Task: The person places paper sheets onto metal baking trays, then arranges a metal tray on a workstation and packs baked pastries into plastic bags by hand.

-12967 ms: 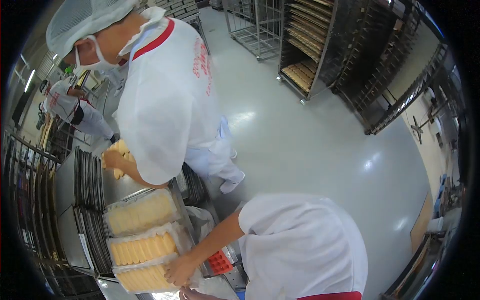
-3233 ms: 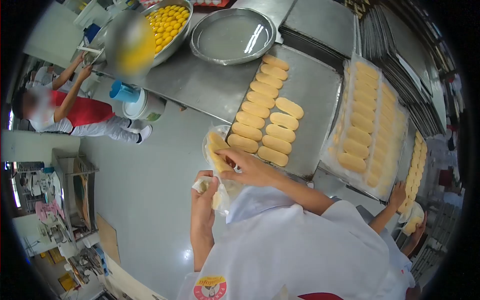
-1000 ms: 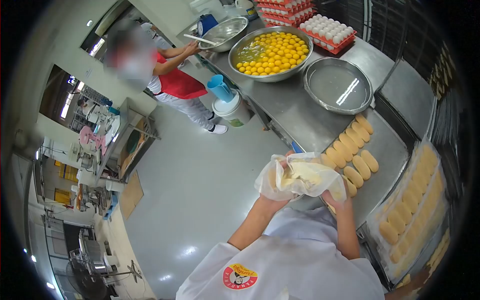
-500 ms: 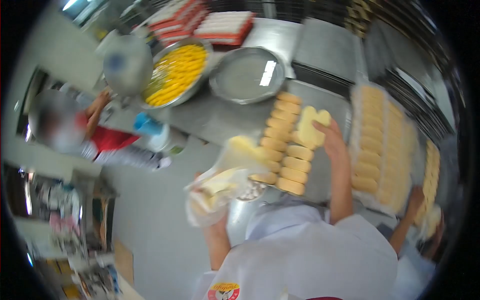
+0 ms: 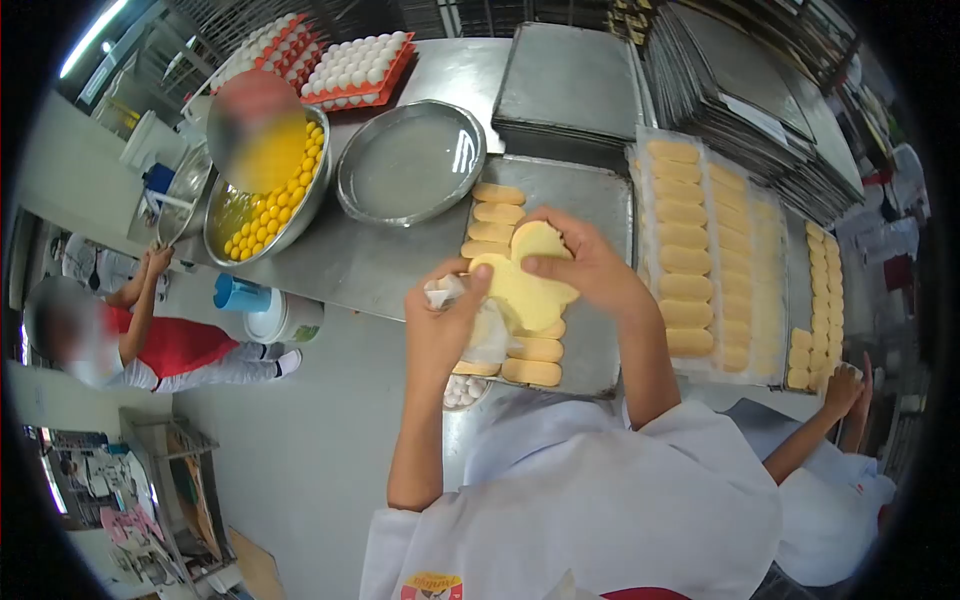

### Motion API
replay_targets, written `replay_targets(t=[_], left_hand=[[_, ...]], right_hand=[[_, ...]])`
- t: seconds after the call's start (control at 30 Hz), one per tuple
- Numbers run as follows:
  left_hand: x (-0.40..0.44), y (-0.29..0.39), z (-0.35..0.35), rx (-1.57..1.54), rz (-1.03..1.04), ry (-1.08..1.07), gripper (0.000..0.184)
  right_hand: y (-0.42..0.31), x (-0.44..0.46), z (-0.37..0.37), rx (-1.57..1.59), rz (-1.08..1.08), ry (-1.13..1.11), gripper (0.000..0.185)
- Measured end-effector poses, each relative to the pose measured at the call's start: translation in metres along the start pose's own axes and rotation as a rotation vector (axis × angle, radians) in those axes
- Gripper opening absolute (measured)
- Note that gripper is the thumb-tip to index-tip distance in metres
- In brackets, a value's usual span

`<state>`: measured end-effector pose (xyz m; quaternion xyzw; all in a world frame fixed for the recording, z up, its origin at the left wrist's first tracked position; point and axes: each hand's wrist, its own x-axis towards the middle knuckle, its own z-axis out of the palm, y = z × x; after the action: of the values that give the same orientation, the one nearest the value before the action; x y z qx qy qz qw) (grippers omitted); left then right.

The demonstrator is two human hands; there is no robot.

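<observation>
Between my hands, over the metal tray (image 5: 590, 195), are pale yellow ladyfingers (image 5: 530, 297), joined side by side with their flat undersides showing. My right hand (image 5: 603, 272) pinches them from the right, thumb across one piece. Closed at their left edge, my left hand (image 5: 445, 320) has its thumb against the ladyfingers and also grips a crumpled whitish sheet (image 5: 487, 338), which hangs below. Beneath my hands lie rows of golden ladyfingers (image 5: 498, 213) on the tray, partly hidden by my hands.
Left of the tray stand a metal basin (image 5: 410, 165) and a bowl of egg yolks (image 5: 270, 215). Behind are egg trays (image 5: 355, 68) and stacked baking trays (image 5: 565, 85). Packed ladyfingers (image 5: 685, 260) lie right. A person in a red apron (image 5: 185, 340) stands left; another person's hands (image 5: 848, 388) work right.
My left hand has come from out over the floor, with the sheet, to the ladyfingers in my right hand. The sheet is now bunched smaller. The view has shifted.
</observation>
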<state>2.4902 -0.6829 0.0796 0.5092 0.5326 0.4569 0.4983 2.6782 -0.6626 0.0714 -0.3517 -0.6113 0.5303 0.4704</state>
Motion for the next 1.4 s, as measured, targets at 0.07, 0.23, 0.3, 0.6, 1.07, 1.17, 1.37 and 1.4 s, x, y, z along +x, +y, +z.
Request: replay_targets(t=[0.07, 0.23, 0.3, 0.6, 1.07, 1.17, 1.37, 1.4], left_hand=[[0.002, -0.006, 0.002, -0.025, 0.025, 0.075, 0.021], [-0.003, -0.006, -0.014, -0.020, 0.087, 0.405, 0.021], [-0.009, -0.002, -0.021, -0.024, 0.086, 0.393, 0.020], [-0.025, -0.012, -0.049, -0.001, 0.063, 0.395, 0.024], [-0.004, -0.031, -0.030, 0.080, -0.013, 0.183, 0.024], [0.001, -0.030, -0.025, 0.008, 0.062, 0.199, 0.020], [-0.003, -0.059, -0.033, -0.042, 0.103, 0.384, 0.014], [-0.010, -0.059, -0.041, 0.081, 0.108, 0.421, 0.013]], right_hand=[[0.002, 0.002, -0.007, 0.267, 0.194, 0.153, 0.019], [0.078, 0.035, -0.048, 0.523, 0.011, 0.486, 0.018], [0.139, 0.049, -0.065, -0.667, 0.067, 0.704, 0.028], [0.246, 0.017, -0.080, -1.024, -0.037, 0.311, 0.042], [0.149, -0.019, 0.032, 0.316, 0.297, -0.072, 0.044], [0.130, -0.011, 0.056, 0.571, 0.422, -0.036, 0.040], [0.130, 0.021, 0.024, 0.439, 0.363, 0.181, 0.027], [0.148, 0.028, -0.001, 0.213, 0.312, 0.292, 0.026]])
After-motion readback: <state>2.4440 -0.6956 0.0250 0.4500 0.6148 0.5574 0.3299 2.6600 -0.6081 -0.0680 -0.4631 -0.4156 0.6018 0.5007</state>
